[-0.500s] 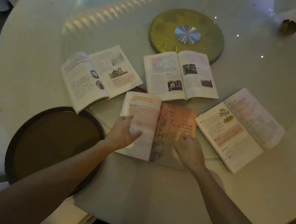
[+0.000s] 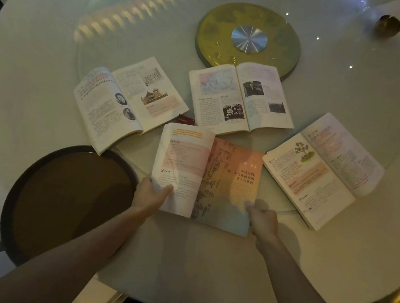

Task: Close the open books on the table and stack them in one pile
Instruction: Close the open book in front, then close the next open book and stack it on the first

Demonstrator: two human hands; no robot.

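Note:
Several open books lie on a round white table (image 2: 39, 52). The nearest one, an open book with an orange right page (image 2: 205, 175), is in front of me. My left hand (image 2: 151, 194) grips its lower left corner, thumb on the page. My right hand (image 2: 262, 220) pinches its lower right corner. Three other open books lie beyond: the left book (image 2: 128, 100), the middle book (image 2: 240, 97) and the right book (image 2: 322, 168), all flat with pages up.
A gold disc with a silver hub (image 2: 248, 38) sits at the table's centre. A small dark red object (image 2: 186, 119) lies between the books. A round brown stool (image 2: 68, 198) stands at the near left, a gold object (image 2: 388, 24) at the far right.
Both hands have slid from the middle of the near book's pages down to its lower corners and taken hold there.

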